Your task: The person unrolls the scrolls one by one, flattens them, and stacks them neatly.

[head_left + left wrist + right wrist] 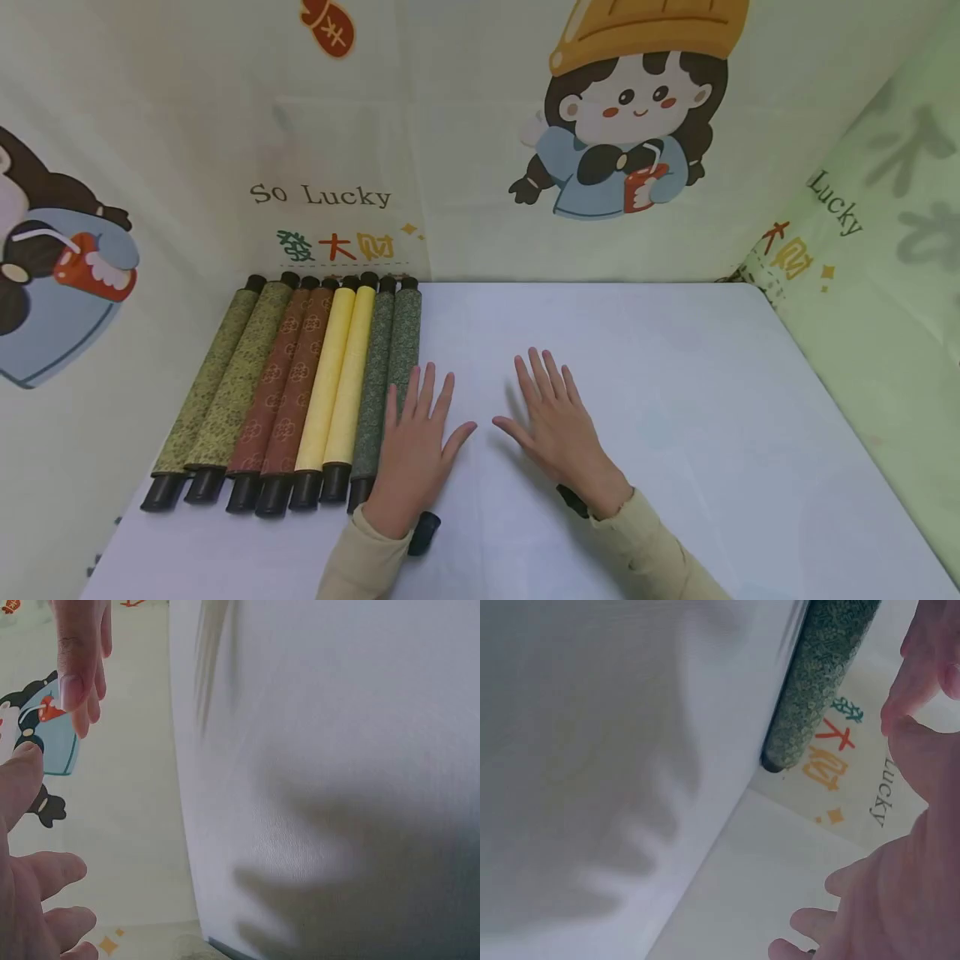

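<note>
Several rolled scrolls with black end knobs lie side by side on the left of the white table: two olive patterned scrolls (240, 375), two reddish-brown flowered scrolls (302, 379), two yellow scrolls (360, 367) and two dark green scrolls (406, 321). My left hand (412, 462), palm down with fingers spread, overlaps the lower part of the rightmost dark green scroll in the head view and hides its near end. To its right, my right hand (558, 433) is spread above the bare tabletop and holds nothing. In the right wrist view the dark green scroll (817, 682) appears beyond the fingers.
The white table (675, 400) reaches up to a cloth backdrop (465, 167) printed with cartoon figures and lettering. A similar cloth side wall (885, 275) borders the right side. Small black devices sit under both wrists, and hand shadows fall on the tabletop.
</note>
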The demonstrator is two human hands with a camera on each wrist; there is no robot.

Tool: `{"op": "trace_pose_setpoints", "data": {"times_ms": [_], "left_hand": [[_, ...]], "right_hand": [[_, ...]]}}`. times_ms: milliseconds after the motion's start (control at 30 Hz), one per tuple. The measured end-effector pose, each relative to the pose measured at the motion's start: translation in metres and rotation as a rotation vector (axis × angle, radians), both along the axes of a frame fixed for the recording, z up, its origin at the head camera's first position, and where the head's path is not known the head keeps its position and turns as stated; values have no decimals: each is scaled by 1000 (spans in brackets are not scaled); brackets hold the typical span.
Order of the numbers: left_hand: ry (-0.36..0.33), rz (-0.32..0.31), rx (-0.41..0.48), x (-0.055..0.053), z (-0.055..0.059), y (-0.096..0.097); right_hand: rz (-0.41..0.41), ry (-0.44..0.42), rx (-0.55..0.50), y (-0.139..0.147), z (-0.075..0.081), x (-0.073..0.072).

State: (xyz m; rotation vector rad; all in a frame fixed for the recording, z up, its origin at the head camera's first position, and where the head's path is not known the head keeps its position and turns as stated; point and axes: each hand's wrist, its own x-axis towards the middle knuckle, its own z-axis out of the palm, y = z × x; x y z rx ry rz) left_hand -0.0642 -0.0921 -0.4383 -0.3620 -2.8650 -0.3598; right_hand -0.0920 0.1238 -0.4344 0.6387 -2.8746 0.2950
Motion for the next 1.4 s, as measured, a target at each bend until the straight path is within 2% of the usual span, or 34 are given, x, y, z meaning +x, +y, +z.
{"op": "trace_pose_setpoints", "data": {"times_ms": [200,433,733,967,1067,1267,1400], "left_hand": [[-39,-9,40,-1,5,-5],[-55,-32,126,-4,9,-15],[15,-38,166,-10,13,-32],[38,-36,206,-9,16,-41],[24,-20,217,-8,18,-46],[-49,35,255,-8,23,-56],[-62,54,275,-11,27,-64]], "right_hand": [[-4,-63,-21,-9,4,-3],[7,-93,-49,-20,4,-7],[28,-111,-77,-35,6,-13],[75,-133,-93,-46,4,-17],[97,-136,-111,-51,4,-18],[112,-156,-118,-62,4,-21],[124,-170,-135,-70,5,-22]]}}
